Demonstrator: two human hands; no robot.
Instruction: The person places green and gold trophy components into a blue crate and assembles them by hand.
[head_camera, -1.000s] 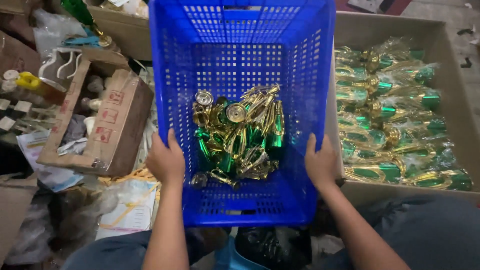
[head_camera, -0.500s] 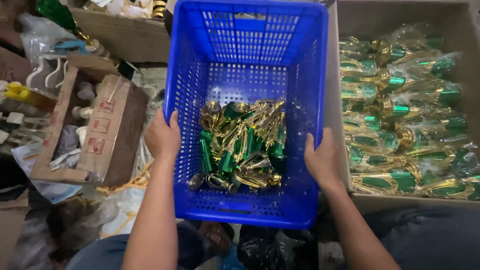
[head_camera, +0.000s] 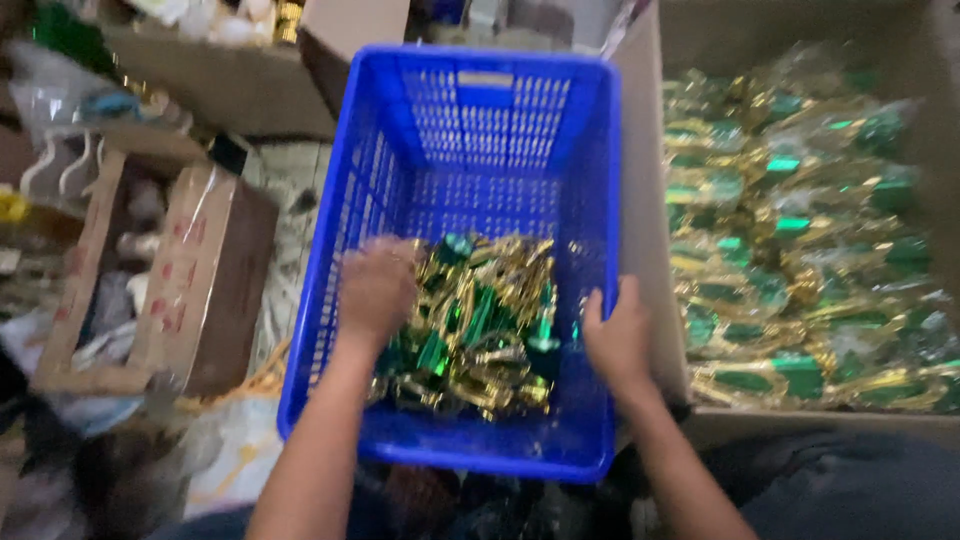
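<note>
In the head view, a blue slatted plastic crate (head_camera: 470, 150) stood between the person's arms, with a heap of green-and-gold trinkets (head_camera: 480, 325) lying on its floor toward the near wall. The left hand (head_camera: 375, 290) was down inside the crate, on the heap's left edge; blur hid whether its grip was clenched or released. The right hand (head_camera: 618, 338) lay flat against the crate's right wall, fingers loose, grasping nothing. To the right, a cardboard box (head_camera: 655, 230) held many bagged green-and-gold pieces (head_camera: 800, 250) (wrapped in clear plastic). Left of the crate sat a taped brown carton (head_camera: 205, 270)
</note>
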